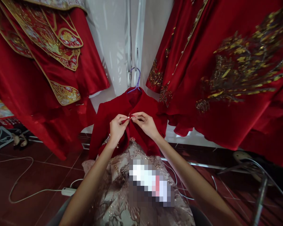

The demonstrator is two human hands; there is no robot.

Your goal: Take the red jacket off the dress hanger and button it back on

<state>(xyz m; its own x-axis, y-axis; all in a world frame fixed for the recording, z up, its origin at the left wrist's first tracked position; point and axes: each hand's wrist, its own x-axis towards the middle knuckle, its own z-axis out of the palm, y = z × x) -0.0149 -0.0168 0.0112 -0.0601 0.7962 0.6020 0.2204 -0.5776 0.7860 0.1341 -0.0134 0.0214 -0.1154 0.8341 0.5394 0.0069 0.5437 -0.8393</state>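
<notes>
A dark red jacket (109, 116) hangs on a purple hanger (136, 78) from a white rail straight ahead. A small jewelled clasp (131, 117) sits at the jacket's front just below the collar. My left hand (117, 127) pinches the clasp's left side with thumb and forefinger. My right hand (146, 124) pinches its right side the same way. Both hands' fingers are closed on it and meet at the middle of the chest. Beneath the jacket spreads a pale beige embroidered skirt (122, 188).
Red robes with gold embroidery hang at the left (44, 56) and right (228, 72). A white cable and power strip (68, 191) lie on the dark red floor tiles. Shoes (20, 140) stand at far left. A metal stand (259, 194) rises at lower right.
</notes>
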